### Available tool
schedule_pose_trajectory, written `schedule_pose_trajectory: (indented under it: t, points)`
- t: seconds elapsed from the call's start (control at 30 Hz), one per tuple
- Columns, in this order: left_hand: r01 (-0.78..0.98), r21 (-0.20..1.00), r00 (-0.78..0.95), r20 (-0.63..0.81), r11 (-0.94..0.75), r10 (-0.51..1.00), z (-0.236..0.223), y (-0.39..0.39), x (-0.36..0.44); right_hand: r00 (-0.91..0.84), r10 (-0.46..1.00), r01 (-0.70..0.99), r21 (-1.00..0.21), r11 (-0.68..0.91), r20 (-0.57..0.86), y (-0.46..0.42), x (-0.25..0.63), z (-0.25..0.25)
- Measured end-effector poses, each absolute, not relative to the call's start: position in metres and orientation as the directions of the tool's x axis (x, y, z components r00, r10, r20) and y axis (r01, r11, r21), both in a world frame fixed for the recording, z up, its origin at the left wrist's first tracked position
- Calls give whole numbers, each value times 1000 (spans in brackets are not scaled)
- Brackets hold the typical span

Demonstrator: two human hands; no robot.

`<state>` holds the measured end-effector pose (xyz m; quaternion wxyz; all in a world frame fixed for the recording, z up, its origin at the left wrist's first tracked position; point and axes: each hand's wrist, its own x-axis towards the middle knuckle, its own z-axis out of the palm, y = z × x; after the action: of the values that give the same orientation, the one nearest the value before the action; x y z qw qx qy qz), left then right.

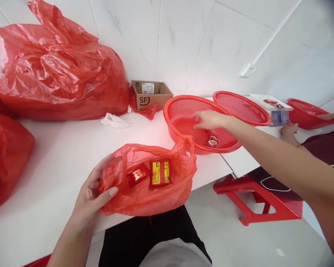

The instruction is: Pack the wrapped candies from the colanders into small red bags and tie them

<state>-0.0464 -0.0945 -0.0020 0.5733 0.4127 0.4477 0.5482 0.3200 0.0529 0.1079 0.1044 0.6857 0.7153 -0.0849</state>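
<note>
My left hand [96,189] grips the left side of a thin red plastic bag [156,204], thumb in front and fingers behind the film. The bag's mouth faces up at the table's front edge. Inside lie a small red packet [138,174] with pale lettering and a larger red packet [164,174] with yellow labels. My right hand [210,120] is over a round red plastic basket [180,102], fingers apart and pointing left, with nothing visible in them. Below it, a small dark red and white packet [212,141] rests in the basket.
Big filled red bags [64,81] stand at the left. Behind are an open cardboard box [153,100] and a crumpled white bag [114,120]. Another red basket [239,107] stands to the right. A co-worker's hand [289,131] and a red stool [256,200] are further right.
</note>
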Motion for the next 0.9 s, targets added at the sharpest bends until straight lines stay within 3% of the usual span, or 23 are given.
schedule_pose_trajectory:
  t: [0.07,0.13,0.33,0.43,0.53,0.6,0.67,0.73,0.9]
  points:
    - [-240,969,-5,-63,60,998,-2,-94,-47,61,886,996,88,-22,-460,53,349,91]
    - [-227,972,3,-64,63,998,-4,-93,-48,74,836,996,86,-32,-544,49,366,72]
    - [-201,976,5,-80,80,997,-2,-93,-46,-56,850,996,-84,14,-525,55,375,72]
    - [-196,977,-3,-90,88,996,0,-94,-44,-173,923,931,-362,40,-344,53,357,103]
    - [-207,977,-13,-59,55,998,0,-92,-44,-306,950,637,-755,155,-63,27,311,129]
    - [-194,981,-20,-25,21,999,-1,-91,-45,-419,908,512,-834,206,-32,0,268,132]
    - [-165,986,-16,1,-4,1000,-2,-90,-45,-560,824,491,-836,246,-86,-25,225,123]
    - [-144,989,-1,16,-16,1000,-3,-91,-45,-617,784,545,-759,357,-75,-42,191,109]
    - [-171,984,3,41,-40,999,-3,-93,-46,-507,855,647,-609,459,106,-21,190,105]
